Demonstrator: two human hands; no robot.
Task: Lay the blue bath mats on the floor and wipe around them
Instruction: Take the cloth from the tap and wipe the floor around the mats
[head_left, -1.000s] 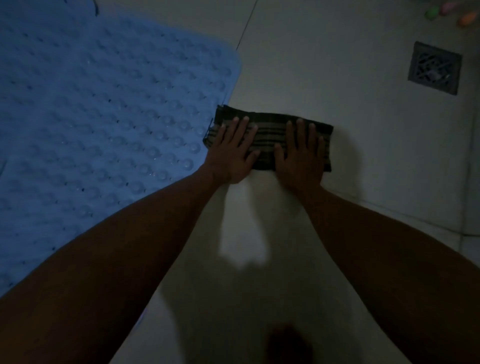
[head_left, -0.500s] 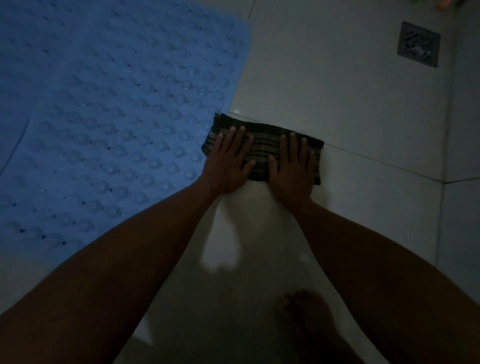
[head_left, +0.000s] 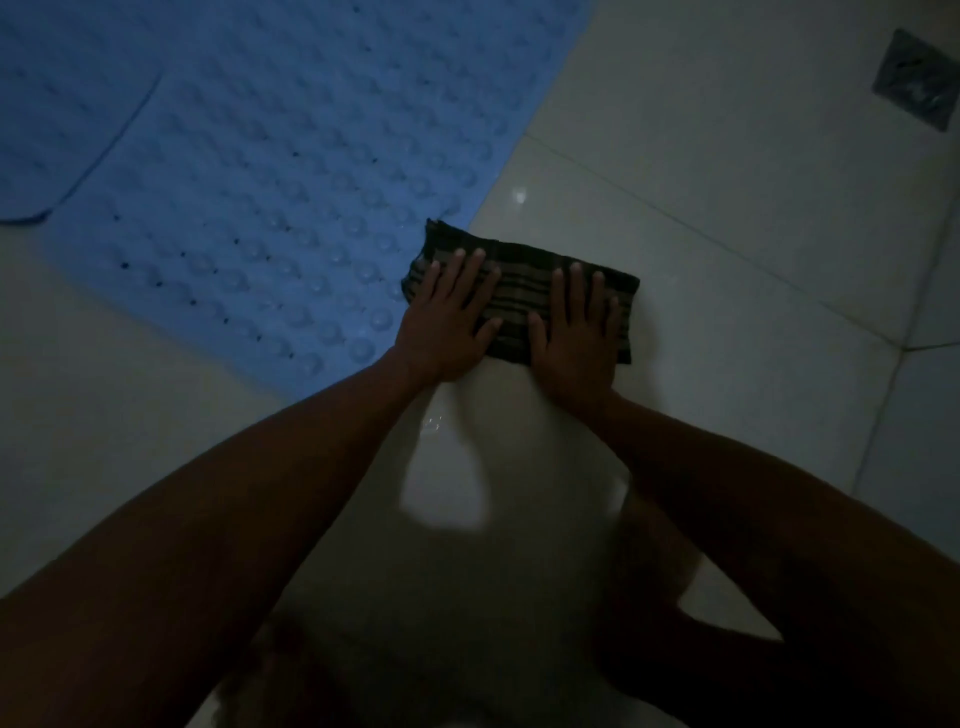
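A blue bath mat (head_left: 291, 171) with round bumps lies flat on the pale tiled floor, filling the upper left. A second blue mat (head_left: 62, 119) overlaps its far left corner. A folded dark striped cloth (head_left: 524, 291) lies on the tiles just off the big mat's right edge, its left end touching that edge. My left hand (head_left: 447, 317) presses flat on the cloth's left half, fingers spread. My right hand (head_left: 576, 327) presses flat on its right half. Both palms cover the cloth's near edge.
A square metal floor drain (head_left: 917, 80) sits at the upper right. Tile joints run diagonally across the white floor (head_left: 727, 218). My legs and a foot show dimly at the bottom. The room is dark.
Both hands have slid the cloth back toward me along the mat's right edge. The mat's near corner and the second mat have come into view; the drain has shifted to the upper right.
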